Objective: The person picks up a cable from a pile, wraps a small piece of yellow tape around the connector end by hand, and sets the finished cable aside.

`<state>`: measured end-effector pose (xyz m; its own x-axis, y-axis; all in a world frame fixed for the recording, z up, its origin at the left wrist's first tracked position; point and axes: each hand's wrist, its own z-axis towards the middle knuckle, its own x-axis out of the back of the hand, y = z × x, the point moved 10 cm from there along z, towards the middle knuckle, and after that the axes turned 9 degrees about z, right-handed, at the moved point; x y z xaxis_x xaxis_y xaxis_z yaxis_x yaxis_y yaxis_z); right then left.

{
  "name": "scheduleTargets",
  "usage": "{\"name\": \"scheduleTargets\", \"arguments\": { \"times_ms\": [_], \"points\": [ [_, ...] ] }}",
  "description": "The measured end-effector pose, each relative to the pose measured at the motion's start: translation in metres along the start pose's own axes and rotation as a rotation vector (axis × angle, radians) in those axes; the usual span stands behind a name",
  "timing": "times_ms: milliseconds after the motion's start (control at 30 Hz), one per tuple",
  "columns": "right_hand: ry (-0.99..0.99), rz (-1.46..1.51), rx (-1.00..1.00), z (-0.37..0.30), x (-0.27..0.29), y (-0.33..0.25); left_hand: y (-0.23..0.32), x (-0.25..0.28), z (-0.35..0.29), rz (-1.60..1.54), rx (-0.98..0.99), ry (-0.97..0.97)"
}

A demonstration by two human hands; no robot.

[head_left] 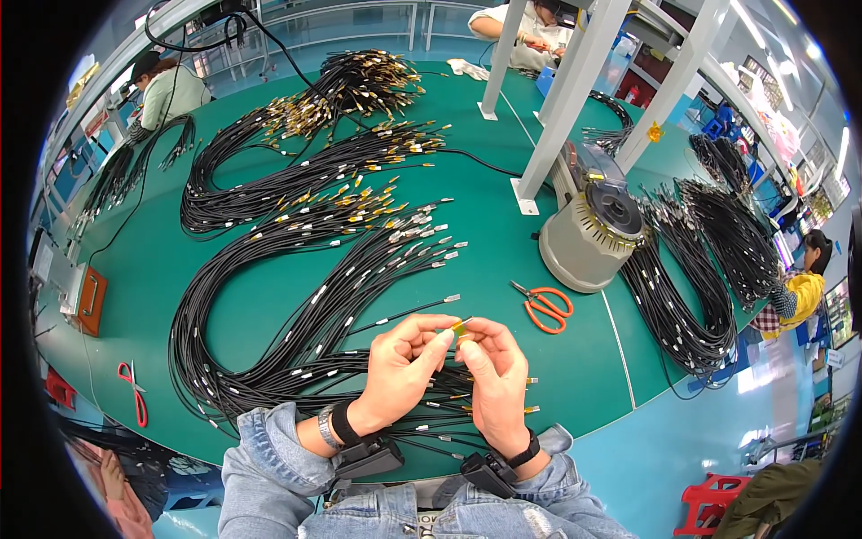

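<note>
Near the front edge of the green table, my left hand [395, 364] and my right hand [496, 377] meet with fingertips close together. Both pinch a cable end with a small piece of yellow tape [461, 330]; its dark tip shows between the fingers, and the rest is hidden. Beneath and left of my hands lies a curved bundle of black cables [202, 314], with white labels and silver or yellow ends. One cable with a silver connector [452, 298] points toward my fingers. Orange-handled scissors [548, 308] rest to the right of my hands.
Red-handled scissors [136, 395] lie at left near an orange-fronted box [91, 301]. A round beige machine [584, 238] stands by grey posts [575, 99]. More cable bundles [296, 184] lie farther back and at right [682, 305]. Several people work around, one in yellow [799, 296].
</note>
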<state>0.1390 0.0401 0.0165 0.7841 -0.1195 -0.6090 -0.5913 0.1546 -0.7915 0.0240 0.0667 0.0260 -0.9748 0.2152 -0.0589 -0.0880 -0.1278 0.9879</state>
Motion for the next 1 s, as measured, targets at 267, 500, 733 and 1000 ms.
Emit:
{"name": "scheduleTargets", "arguments": {
  "times_ms": [267, 500, 733, 1000],
  "points": [
    [-0.017, -0.071, 0.044, 0.002, 0.008, -0.001, -0.001, -0.002, 0.000, -0.004, -0.025, -0.025],
    [0.009, -0.065, 0.050, 0.003, 0.011, -0.003, -0.007, -0.002, 0.002, -0.043, 0.077, -0.039],
    [0.031, -0.030, 0.014, 0.004, 0.007, -0.001, -0.005, -0.003, 0.001, -0.037, 0.045, -0.043],
    [-0.039, -0.044, 0.077, 0.005, 0.007, -0.004, -0.004, -0.004, -0.001, 0.063, 0.025, -0.068]
  ]
}}
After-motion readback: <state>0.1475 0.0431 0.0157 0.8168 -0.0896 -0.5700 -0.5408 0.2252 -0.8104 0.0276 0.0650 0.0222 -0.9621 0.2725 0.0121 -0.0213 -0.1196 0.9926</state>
